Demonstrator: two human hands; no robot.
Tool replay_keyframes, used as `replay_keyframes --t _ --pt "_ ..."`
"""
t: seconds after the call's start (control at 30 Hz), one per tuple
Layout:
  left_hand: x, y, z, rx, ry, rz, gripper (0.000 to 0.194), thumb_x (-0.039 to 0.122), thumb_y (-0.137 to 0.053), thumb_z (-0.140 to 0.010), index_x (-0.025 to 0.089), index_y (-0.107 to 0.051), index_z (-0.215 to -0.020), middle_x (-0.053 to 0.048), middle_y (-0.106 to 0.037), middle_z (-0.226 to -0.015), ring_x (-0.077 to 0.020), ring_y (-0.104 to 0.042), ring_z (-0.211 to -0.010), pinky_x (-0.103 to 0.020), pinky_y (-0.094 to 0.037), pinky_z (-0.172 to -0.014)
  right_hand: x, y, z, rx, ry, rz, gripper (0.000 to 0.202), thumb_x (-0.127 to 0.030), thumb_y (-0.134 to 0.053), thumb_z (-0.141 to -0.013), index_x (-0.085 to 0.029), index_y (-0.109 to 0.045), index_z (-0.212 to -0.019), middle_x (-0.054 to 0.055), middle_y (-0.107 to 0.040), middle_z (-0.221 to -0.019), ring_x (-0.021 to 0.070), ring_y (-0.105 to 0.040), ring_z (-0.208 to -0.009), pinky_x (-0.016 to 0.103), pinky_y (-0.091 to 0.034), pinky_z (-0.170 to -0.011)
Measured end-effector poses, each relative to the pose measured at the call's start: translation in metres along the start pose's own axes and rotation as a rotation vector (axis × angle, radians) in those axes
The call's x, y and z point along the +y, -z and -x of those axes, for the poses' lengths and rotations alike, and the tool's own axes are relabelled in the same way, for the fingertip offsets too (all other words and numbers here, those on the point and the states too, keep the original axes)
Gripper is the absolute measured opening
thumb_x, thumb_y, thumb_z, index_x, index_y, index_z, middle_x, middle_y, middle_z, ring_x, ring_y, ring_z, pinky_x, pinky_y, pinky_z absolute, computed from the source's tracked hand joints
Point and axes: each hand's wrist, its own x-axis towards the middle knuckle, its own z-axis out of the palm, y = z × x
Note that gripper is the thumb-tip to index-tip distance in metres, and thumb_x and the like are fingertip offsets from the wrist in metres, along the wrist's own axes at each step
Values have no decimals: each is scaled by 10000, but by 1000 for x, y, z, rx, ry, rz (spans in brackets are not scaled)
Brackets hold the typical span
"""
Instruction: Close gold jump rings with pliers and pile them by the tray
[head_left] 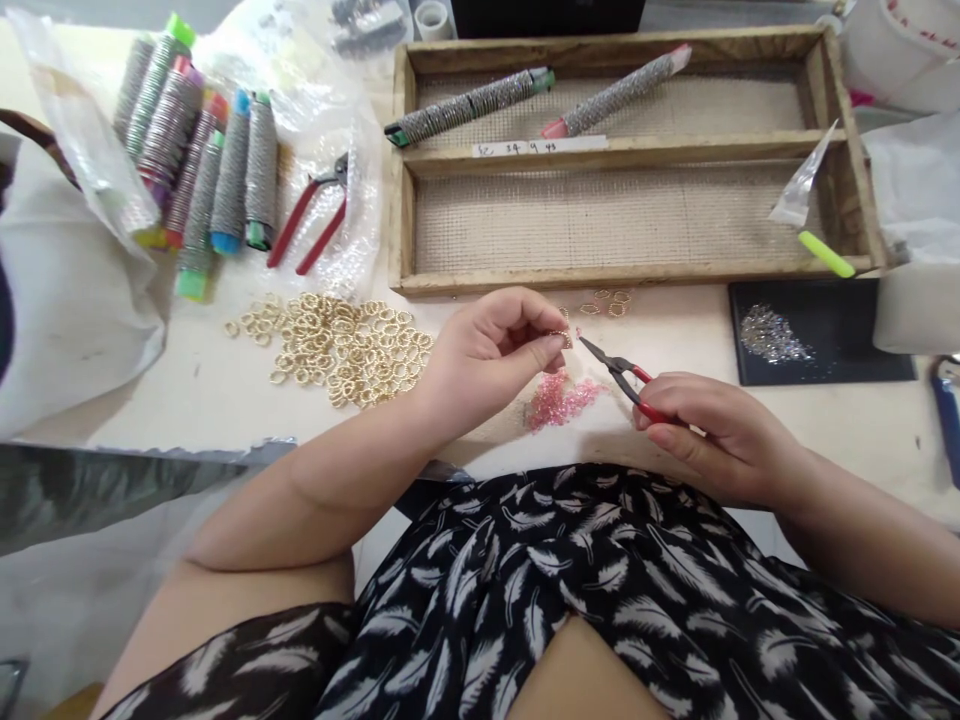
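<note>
The left hand (499, 355) reached in from the lower left, its forearm slanting up across the front edge of the surface (480, 450). Its wrist was bent a little and its fingers curled, the thumb and index finger pinched shut on a small gold ring (562, 340). The ring was held up over the surface, just above the pink beads (559, 400).

The right hand (712, 435) came in from the lower right, lower than the left, with its forearm sloping up toward the middle. It was closed around the red handles of the pliers (619, 372) — fingers over the top, thumb along the near side. The pliers pointed up and to the left, their tips near the ring and close to a tiny pink piece (578, 333); whether the tips gripped that piece could not be told.

A heap of gold rings (352, 345) lay to the left of the left hand, and a few loose rings (619, 303) lay near the wooden tray (630, 152). Two wire-wrapped rods rested in the tray's far compartment — a bright green stick (825, 254) was at its near right corner. Farther right, clear beads (772, 335) sat on a black board (855, 330). Red-handled cutters (319, 215) lay on plastic wrap at the left, beside more wrapped rods (199, 160).
</note>
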Motion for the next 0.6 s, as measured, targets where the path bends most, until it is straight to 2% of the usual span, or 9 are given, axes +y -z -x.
replay_keyframes --t 0.23,0.6 --pt "1 -3 1 2 16 66 99 119 -794 -777 164 -709 -803 22 -723 -729 -82 -714 -621 -199 -652 -632 2 -2 -1 -16 45 110 179 -282 -537 -1124 -231 -608 -968 30 -654 -832 197 -577 -770 334 -477 -734" --pt "-4 -2 -2 -37 39 160 132 106 -804 -743 174 -697 -778 33 -715 -701 -78 -694 -562 -185 -619 -553 2 -1 1 -39 75 202 172 -291 -533 -1118 -238 -602 -970 51 -694 -856 210 -565 -780 352 -484 -750"
